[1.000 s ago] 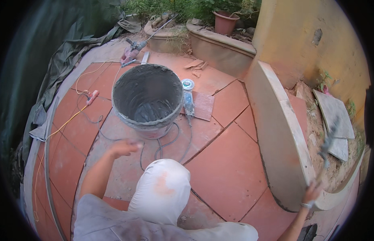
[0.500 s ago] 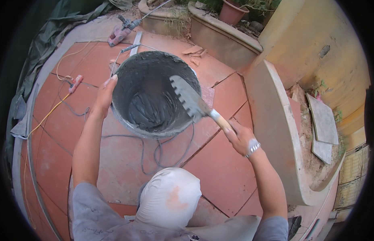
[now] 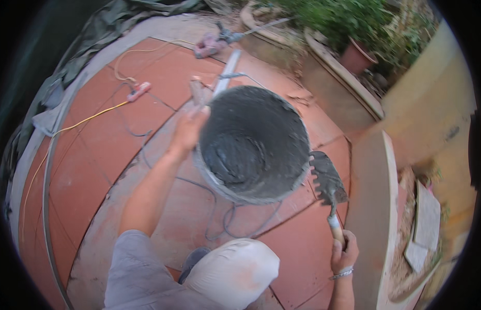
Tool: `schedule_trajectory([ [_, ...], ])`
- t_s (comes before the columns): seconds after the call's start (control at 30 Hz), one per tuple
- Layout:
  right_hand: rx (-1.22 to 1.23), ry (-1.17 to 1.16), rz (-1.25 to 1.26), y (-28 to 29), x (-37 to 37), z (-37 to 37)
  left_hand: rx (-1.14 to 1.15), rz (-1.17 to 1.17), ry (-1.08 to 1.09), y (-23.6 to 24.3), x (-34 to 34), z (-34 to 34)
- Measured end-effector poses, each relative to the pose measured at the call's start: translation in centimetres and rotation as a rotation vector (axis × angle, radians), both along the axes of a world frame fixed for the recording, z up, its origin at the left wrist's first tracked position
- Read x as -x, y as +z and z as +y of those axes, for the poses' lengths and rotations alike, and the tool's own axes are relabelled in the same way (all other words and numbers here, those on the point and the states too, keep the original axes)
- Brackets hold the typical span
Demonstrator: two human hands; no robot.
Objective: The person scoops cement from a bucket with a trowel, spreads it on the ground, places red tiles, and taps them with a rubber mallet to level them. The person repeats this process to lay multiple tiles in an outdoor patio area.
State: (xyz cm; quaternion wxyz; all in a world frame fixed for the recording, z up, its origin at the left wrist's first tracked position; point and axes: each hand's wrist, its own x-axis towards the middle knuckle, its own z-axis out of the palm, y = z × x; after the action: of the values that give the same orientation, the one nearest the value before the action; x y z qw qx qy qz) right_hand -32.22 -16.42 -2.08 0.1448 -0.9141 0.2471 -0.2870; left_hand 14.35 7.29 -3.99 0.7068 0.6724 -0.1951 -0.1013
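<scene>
My left hand [image 3: 190,128] grips the left side of the rim of a bucket [image 3: 255,182], whose inside is coated with wet dark grey mortar [image 3: 233,153]. My right hand [image 3: 345,253] is closed on the pale handle of a notched trowel [image 3: 327,176]. The trowel's toothed, mortar-smeared blade lies outside the bucket, close to its right side; whether the two touch, I cannot tell.
Red floor tiles [image 3: 95,150] carry cables, a pink power strip [image 3: 138,92], a power tool [image 3: 213,45] and a metal bar [image 3: 227,67]. Planters with a pot [image 3: 356,57] stand behind. A low curved wall [image 3: 369,196] runs at right, a green tarp [image 3: 101,23] at left.
My left hand came up to the bucket's rim. My right hand swung the trowel from the far right to over the bucket, then down beside its right side. The camera view has turned.
</scene>
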Motion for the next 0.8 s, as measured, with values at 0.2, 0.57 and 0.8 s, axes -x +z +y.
schedule_trajectory([
  [0.2,0.045,0.070,0.112,-9.7,-10.9,-0.8,-0.026,0.035,-0.035,0.2,0.3,0.3],
  [0.57,-0.150,-0.209,0.251,-18.8,1.3,-0.9,-0.046,-0.025,0.033,-0.1,0.1,0.3],
  [0.8,-0.591,-0.479,0.706,-25.0,8.9,2.5,-0.043,-0.009,-0.118,-0.9,-0.8,0.9],
])
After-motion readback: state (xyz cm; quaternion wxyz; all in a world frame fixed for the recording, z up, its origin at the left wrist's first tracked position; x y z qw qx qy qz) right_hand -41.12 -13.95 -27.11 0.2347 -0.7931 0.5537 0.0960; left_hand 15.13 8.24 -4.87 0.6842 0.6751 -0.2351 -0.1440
